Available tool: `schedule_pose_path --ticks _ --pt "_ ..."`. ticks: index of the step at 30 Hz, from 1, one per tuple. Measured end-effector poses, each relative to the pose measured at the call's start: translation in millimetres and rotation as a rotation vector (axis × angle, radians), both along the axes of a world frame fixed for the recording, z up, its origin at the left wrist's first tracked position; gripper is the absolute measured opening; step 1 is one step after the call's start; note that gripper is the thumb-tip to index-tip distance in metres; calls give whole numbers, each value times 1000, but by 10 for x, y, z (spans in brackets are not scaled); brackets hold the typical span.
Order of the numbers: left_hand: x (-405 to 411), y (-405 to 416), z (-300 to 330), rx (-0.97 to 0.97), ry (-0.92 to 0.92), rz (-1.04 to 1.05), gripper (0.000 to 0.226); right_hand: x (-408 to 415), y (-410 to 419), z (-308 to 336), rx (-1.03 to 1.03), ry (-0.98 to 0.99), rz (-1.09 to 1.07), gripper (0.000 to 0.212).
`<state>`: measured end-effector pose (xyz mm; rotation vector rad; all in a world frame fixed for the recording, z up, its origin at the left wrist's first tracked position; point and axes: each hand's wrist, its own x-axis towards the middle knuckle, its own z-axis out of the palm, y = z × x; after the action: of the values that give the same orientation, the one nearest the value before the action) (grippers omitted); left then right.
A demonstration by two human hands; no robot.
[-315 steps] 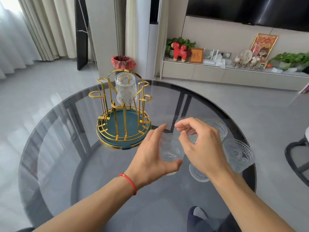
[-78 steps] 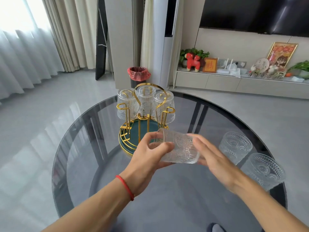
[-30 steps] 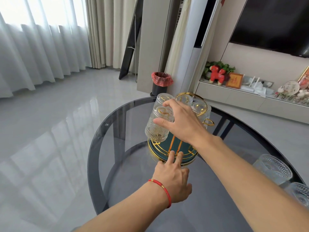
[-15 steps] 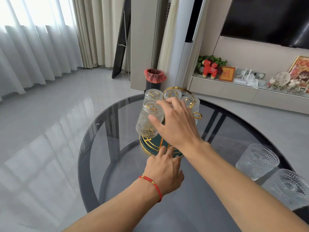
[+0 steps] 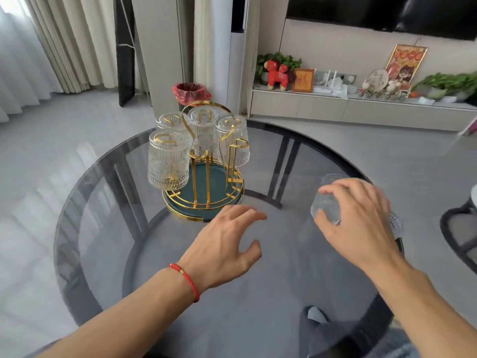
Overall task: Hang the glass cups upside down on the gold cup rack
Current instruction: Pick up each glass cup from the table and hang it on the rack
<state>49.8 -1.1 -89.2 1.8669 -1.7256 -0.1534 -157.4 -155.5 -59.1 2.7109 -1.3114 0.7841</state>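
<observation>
Ribbed clear glass cups x4 inverted on gold wire cup rack, table centre-left | left hand open, empty, nr rack base | right hand wrapped on next clear glass cup, table right | advice: flip rim-down, lower over free peg w/o knocking neighbours.

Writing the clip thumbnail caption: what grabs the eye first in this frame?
The gold cup rack at the far middle of the round glass table, with four ribbed glass cups hung upside down on it, the nearest cup at its front left. Next, the right hand closing over another glass cup at the table's right side, while the left hand, red cord at the wrist, hovers open just in front of the rack.
</observation>
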Motion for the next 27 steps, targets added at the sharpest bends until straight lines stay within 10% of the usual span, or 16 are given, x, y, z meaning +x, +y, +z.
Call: schedule_pose_path --ticks 5,14,27 --pt "-142 -22 51 -2 37 10 53 -322 -49 35 294 189 -280 79" --pt "-548 36 35 -10 271 10 47 -530 -114 156 443 -56 -288 90" --pt "-703 45 116 9 481 -59 99 -143 379 201 594 -180 522 80"
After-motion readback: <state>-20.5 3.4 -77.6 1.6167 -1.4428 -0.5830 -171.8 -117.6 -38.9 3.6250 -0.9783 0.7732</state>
